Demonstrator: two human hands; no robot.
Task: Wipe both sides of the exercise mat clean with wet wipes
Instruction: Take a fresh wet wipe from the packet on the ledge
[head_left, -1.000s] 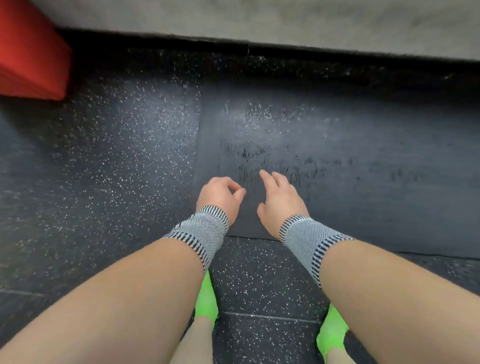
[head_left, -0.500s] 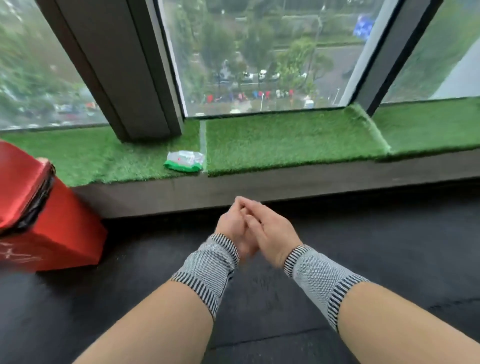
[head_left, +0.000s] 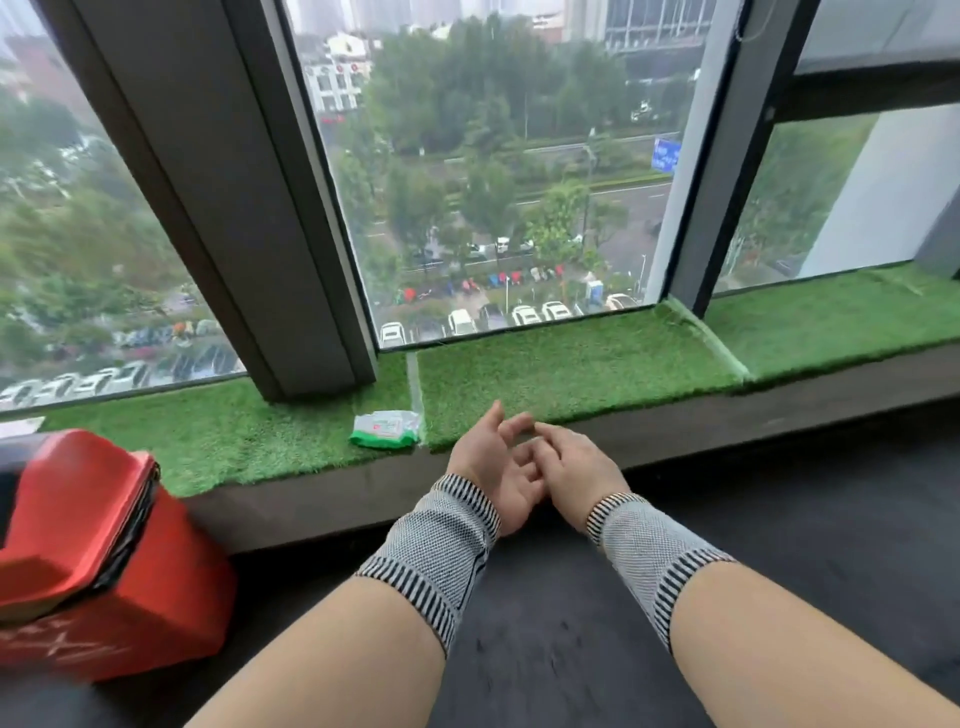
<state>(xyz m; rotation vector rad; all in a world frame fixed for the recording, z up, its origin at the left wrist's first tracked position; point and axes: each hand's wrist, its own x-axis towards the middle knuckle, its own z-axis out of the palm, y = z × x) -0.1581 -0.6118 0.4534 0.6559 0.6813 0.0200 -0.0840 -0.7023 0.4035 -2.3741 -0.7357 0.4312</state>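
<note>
One pack of wet wipes (head_left: 385, 429) lies flat on the artificial grass (head_left: 571, 364) that covers the window ledge, at the front edge of the turf and just left of the pale seam between two turf pieces. Its long axis runs left to right, roughly along the ledge. The wrapper is clear and white with a green band along its near edge and a small red mark on top; you cannot read any print on it at this size.

Below the ledge, the dark exercise mat (head_left: 779, 545) lies on the floor under your forearms; its edges and direction cannot be made out here.

Your left hand (head_left: 496, 467) is held palm up in front of the ledge, near the pack and to its right, fingers (head_left: 511, 423) loosely spread and holding nothing. Your right hand (head_left: 579, 470) sits palm down just beside it, its fingers relaxed and touching the left hand's fingers; it holds nothing either. Both wrists wear grey knitted wrist sleeves (head_left: 441, 540) with black-and-white striped cuffs.

At the left, a red bin (head_left: 104, 571) stands on the floor against the ledge, with a black liner showing at its lid and blurred white marks on its front that cannot be read. Behind the ledge, dark window frames (head_left: 234, 208) divide the glass, and outside you see trees, a road, parked cars and a blue road sign (head_left: 666, 154) too small to read.
</note>
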